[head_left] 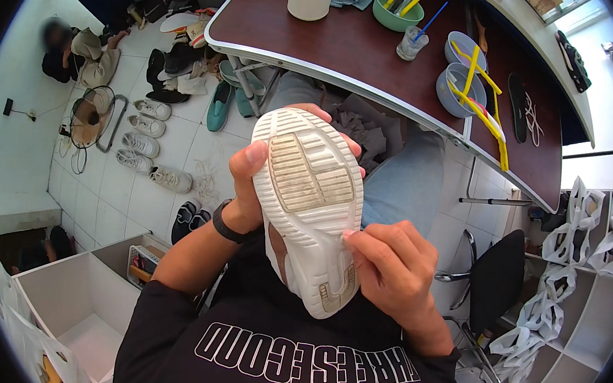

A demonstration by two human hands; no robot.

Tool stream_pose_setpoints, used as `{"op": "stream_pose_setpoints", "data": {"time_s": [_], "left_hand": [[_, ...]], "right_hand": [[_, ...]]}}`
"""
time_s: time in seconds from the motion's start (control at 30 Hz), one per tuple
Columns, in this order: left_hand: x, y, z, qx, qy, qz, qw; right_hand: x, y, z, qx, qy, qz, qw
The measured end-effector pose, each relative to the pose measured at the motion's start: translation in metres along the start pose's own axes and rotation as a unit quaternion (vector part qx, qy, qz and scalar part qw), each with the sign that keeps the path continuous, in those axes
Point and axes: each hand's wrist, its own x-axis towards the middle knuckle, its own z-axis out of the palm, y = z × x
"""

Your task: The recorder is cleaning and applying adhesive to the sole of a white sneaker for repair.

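Note:
A white shoe (307, 224) is held up in front of my chest, its ribbed sole facing me. Beige, grimy-looking rubber patches cover part of the forefoot and the heel. My left hand (249, 175) grips the forefoot, thumb on the left edge and fingertips showing along the far right side. At the sole's right edge, near the arch, my right hand (396, 265) has its fingers curled in a pinch. Thumb and index finger touch the rim there. Whether something small sits between those fingers is hidden.
Ahead stands a dark red table (355, 57) with a metal edge. On it are a green bowl (398, 13), bluish bowls (455, 95) with yellow-handled tools, and a cup (411, 46). Pale shoes (143, 144) line the floor at left. A black chair (499, 281) stands right; a person (92, 60) sits far left.

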Motion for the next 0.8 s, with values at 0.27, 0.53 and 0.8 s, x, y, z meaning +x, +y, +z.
{"op": "stream_pose_setpoints", "data": {"time_s": [0.27,0.53,0.8], "left_hand": [[0.000,0.000,0.010,0.009,0.033,-0.020,0.999],[0.001,-0.003,0.008,-0.003,0.036,-0.015,0.999],[-0.001,-0.004,0.011,-0.008,0.028,-0.013,0.999]], "right_hand": [[0.005,0.003,0.005,0.040,0.005,-0.043,0.998],[0.005,0.002,0.006,0.044,-0.004,-0.031,0.999],[0.005,0.000,0.001,0.054,-0.011,-0.016,0.998]]}}
